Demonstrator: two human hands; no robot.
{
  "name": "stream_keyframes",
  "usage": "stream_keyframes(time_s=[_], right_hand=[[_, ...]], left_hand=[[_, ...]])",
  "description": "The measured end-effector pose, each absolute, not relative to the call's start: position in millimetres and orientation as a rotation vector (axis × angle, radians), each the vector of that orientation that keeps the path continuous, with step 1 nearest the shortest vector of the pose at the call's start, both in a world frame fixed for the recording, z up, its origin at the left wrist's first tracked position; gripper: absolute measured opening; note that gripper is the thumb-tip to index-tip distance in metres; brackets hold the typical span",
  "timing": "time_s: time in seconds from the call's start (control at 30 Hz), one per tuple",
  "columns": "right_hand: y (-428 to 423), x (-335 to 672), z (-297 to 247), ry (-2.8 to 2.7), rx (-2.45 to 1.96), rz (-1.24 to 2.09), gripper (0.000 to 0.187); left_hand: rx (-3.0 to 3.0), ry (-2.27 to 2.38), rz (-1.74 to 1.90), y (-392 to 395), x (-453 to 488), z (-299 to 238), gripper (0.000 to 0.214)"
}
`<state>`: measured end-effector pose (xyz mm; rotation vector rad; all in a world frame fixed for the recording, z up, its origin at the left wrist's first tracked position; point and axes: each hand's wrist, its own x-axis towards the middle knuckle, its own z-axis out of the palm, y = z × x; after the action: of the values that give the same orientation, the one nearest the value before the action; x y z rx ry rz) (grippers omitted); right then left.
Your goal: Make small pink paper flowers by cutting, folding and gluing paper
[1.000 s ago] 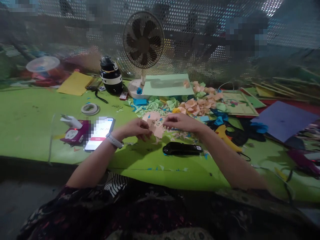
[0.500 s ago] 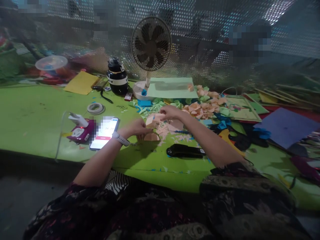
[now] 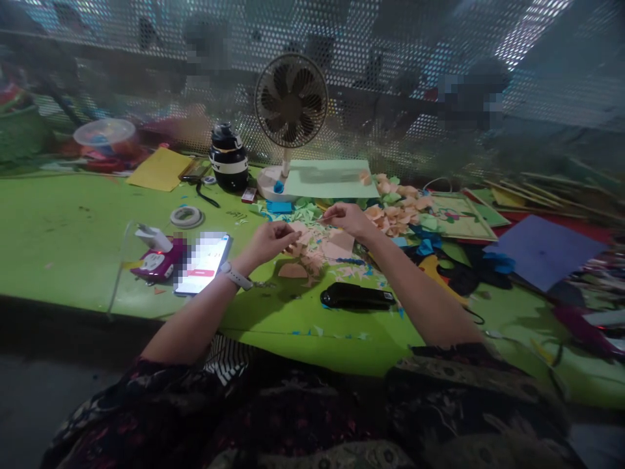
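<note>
My right hand (image 3: 349, 220) pinches a thin piece of peach paper (image 3: 324, 219) above the scraps, seen nearly edge-on. My left hand (image 3: 272, 243) hovers a little to the left, fingers loosely bent and apart, with nothing visible in them. Beneath it on the green table lies a rounded peach paper piece (image 3: 293, 270). A larger flat peach sheet (image 3: 338, 243) rests between the hands among small peach trimmings (image 3: 314, 253). A black stapler (image 3: 357, 296) lies nearer to me, below my right wrist.
Folded peach paper pieces (image 3: 398, 212) heap behind my right hand, beside a light green sheet (image 3: 332, 179). A fan (image 3: 291, 101) and a black bottle (image 3: 229, 159) stand at the back. A lit phone (image 3: 202, 264), purple power adapter (image 3: 159, 260) and tape roll (image 3: 186, 216) lie left.
My left hand has risen away from the rounded peach piece, which now lies uncovered on the table. My right hand has shifted slightly right with the paper, now turned edge-on.
</note>
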<state>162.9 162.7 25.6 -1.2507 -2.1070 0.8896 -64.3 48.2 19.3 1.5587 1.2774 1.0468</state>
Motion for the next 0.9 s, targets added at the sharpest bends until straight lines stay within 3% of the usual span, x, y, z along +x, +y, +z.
stream_keyframes(time_s=[0.2, 0.33, 0.47, 0.63, 0.77, 0.9], right_hand=[[106.6, 159.5, 43.8, -2.037, -1.031, 1.206, 0.048], [76.7, 150.2, 55.4, -2.379, -0.979, 1.081, 0.066], [74.7, 158.9, 56.0, -2.394, -1.099, 0.679, 0.057], [77.2, 176.7, 46.7, -2.352, -1.093, 0.078, 0.047], [65.9, 172.0, 43.3, -2.477, -0.783, 0.116, 0.035], [56.8, 163.4, 42.9, -2.338, -0.765, 0.265, 0.016]], left_hand=[[1.38, 1.033, 1.258, 47.7, -55.9, 12.7, 0.04], [1.213, 0.948, 1.108, 45.2, -49.9, 8.5, 0.028], [0.961, 0.978, 1.153, 40.7, -45.4, 12.3, 0.018], [0.857, 0.894, 1.193, 36.4, -45.4, 19.0, 0.026], [0.798, 0.819, 1.186, 35.7, -43.9, 17.0, 0.026], [0.781, 0.815, 1.16, 32.8, -39.2, 15.9, 0.02]])
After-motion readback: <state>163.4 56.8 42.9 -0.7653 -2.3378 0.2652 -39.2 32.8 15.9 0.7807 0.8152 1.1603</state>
